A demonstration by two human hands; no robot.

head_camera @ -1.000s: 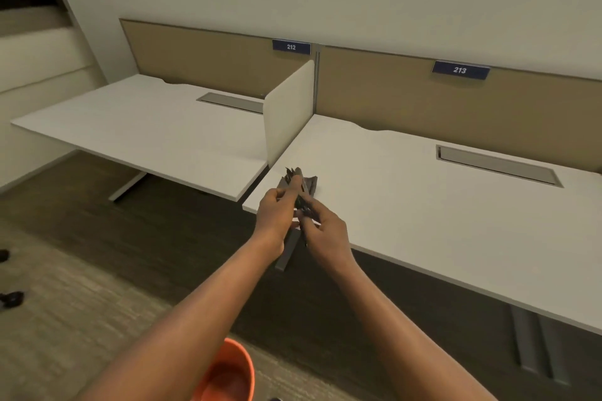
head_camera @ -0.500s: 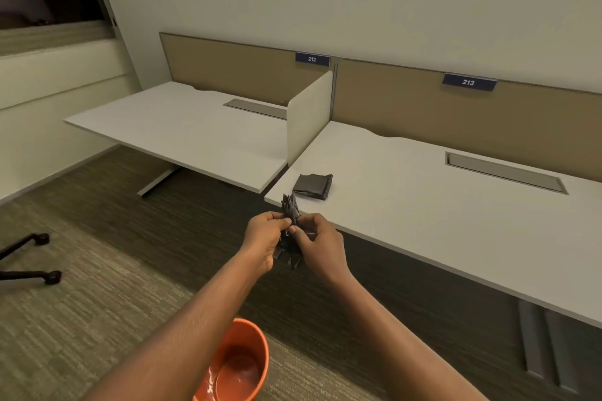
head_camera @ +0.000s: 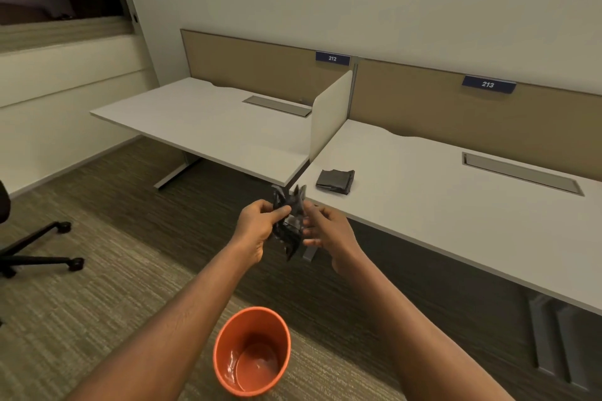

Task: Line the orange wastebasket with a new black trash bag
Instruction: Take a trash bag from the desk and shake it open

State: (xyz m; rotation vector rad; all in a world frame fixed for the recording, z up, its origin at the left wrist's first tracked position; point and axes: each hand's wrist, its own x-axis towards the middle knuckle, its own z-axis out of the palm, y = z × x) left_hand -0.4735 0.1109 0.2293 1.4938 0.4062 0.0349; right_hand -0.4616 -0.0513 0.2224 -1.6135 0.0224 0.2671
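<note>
Both hands are raised in front of the chest over the floor, at about 12 o'clock from the orange wastebasket [head_camera: 251, 350], which stands open and bare inside on the carpet between the forearms. The left hand [head_camera: 257, 224] has its fingers [head_camera: 280, 212] pinched closed on the upper edge of a crumpled black trash bag [head_camera: 288, 222], while the right hand [head_camera: 329, 227] sits just beside it at 3 o'clock with its fingers [head_camera: 309, 228] loosely spread, touching the bag's side rather than clamping it; that looks like one hand anchoring the film so the other can rub the layers apart and find the mouth. The bag is bunched and not yet opened, its lower corner hanging free between the wrists. Holding it high and directly above the basket probably leaves room to shake it out and drop it straight in. On the counter [head_camera: 456, 205], at about 1 o'clock from the hands and well apart from them, lies a folded stack of bags [head_camera: 335, 181] near the front corner, within easy reach should this one tear. The lining step has not begun.
</note>
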